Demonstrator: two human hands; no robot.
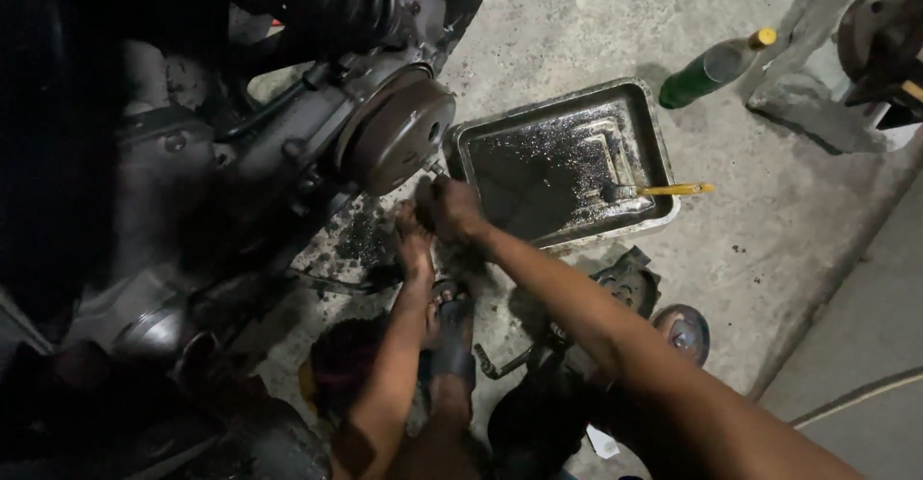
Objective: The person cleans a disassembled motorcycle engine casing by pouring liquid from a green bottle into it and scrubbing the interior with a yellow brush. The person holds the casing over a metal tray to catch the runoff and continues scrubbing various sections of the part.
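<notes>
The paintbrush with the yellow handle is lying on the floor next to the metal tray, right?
Not quite. The head view shows the yellow-handled brush lying inside the metal tray, its bristles in the dark oily liquid, not on the floor beside it.

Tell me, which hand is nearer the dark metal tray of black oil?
Right hand, just beside the dark metal tray's left rim. Left hand sits lower, farther left.

Green bottle (710, 69), yellow-handled brush (663, 190) in tray (562, 120)

Repair workshop, engine (288, 144), oily drain pan (562, 158)
</notes>
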